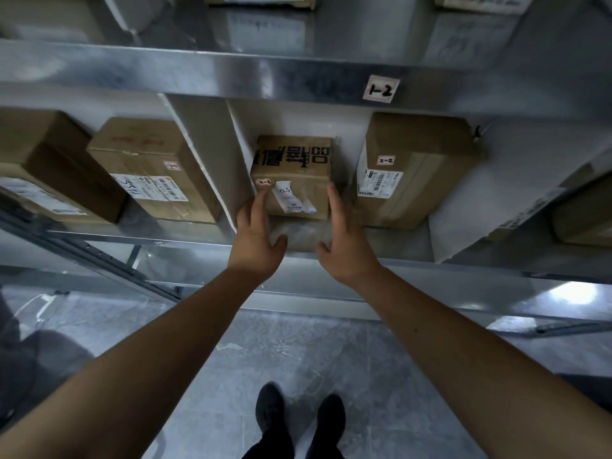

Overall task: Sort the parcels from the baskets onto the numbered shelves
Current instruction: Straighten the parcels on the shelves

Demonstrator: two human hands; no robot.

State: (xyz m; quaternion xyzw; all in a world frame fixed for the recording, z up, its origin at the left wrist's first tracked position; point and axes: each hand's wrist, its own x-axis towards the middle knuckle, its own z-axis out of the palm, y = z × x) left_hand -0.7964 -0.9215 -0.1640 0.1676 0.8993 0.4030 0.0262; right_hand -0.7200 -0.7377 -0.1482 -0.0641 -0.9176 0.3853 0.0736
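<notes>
A small cardboard box (pixel 293 175) sits on the metal shelf (pixel 205 238) between a taller box (pixel 407 170) on its right and a white divider (pixel 240 154) on its left. The left hand (pixel 256 233) and right hand (pixel 344 240) flank its front corners with straight fingers, gripping nothing. A tag reading 1-2 (pixel 381 89) is stuck on the shelf edge above.

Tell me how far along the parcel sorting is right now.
Done: several parcels already sit on the shelves, including a tall box with a 2-2 sticker. In hand: the small box, also stickered 2-2, rests on the shelf under the 1-2 label; the left hand touches its front with straight fingers and the right hand is open at its side. Left: no baskets show here, so I cannot tell.
</notes>
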